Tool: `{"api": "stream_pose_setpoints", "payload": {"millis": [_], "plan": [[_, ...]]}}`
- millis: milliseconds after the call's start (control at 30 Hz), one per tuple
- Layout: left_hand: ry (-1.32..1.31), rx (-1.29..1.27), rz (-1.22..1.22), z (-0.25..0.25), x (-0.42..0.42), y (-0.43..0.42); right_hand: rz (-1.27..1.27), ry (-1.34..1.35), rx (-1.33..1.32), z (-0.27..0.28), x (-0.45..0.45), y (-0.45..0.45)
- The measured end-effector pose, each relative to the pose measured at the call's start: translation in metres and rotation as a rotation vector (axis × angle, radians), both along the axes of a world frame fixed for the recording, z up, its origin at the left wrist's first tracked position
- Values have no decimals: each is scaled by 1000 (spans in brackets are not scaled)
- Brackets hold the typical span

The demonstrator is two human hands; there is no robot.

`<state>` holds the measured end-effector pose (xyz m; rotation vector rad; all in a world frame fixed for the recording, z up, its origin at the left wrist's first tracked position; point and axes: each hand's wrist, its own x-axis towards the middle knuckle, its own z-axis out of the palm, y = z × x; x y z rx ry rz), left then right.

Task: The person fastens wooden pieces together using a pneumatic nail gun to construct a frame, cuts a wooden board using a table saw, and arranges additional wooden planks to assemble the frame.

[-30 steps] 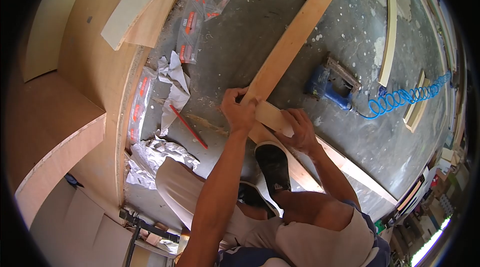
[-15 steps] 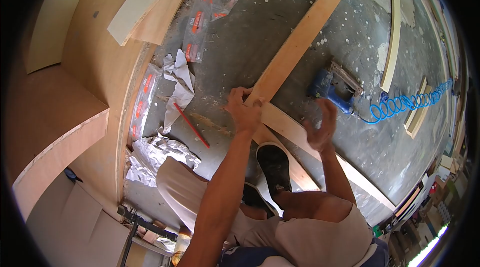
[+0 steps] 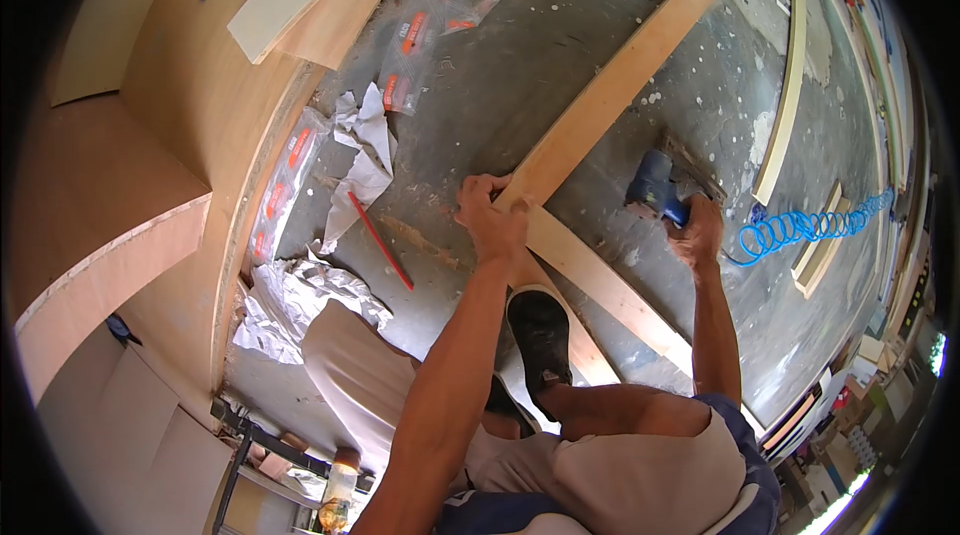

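My left hand is closed round the corner where a long wooden board meets a second wooden board. Its fingertips curl over the far side of the joint. Off to the right, my right hand has its fingers wrapped round the handle of a blue nail gun, low over the floor; I cannot tell whether it touches the floor. A third, narrower strip of wood runs from under the corner, beside my black shoe.
A coiled blue air hose trails right from the gun. Thin wooden strips lie beyond it. Left are a red pencil-like stick, crumpled paper, plastic wrapping and a large plywood piece. A bottle stands lower left.
My right hand has moved right from above the second board and taken hold of the nail gun, which has turned slightly. My left hand stays on the corner of the boards.
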<state>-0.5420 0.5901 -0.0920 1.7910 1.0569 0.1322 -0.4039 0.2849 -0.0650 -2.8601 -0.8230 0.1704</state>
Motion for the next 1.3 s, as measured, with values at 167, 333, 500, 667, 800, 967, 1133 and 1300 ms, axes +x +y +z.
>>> {"api": "stream_pose_setpoints", "payload": {"millis": [167, 333, 500, 667, 800, 967, 1133, 1300], "plan": [[31, -116, 17, -1, 0, -2, -149, 140, 34, 69, -3, 28], [31, -83, 15, -5, 0, -2, -238, 581, 233, 102, -48, 55], [42, -14, 4, -1, 0, -3, -85, 749, 212, 90, -77, 72], [-22, -59, 28, -11, -2, -3, -120, 849, 222, 96, -82, 103], [-53, -65, 48, -14, -3, -4, -73, 766, 261, 88, -82, 109], [-49, -59, 54, -8, -1, -3, -98, 770, 229, 89, -79, 115], [-58, -54, 53, -8, 0, -2, -96, 788, 232, 90, -81, 119], [-28, -18, 34, -4, 0, -2, -79, 775, 224, 87, -81, 117]]}}
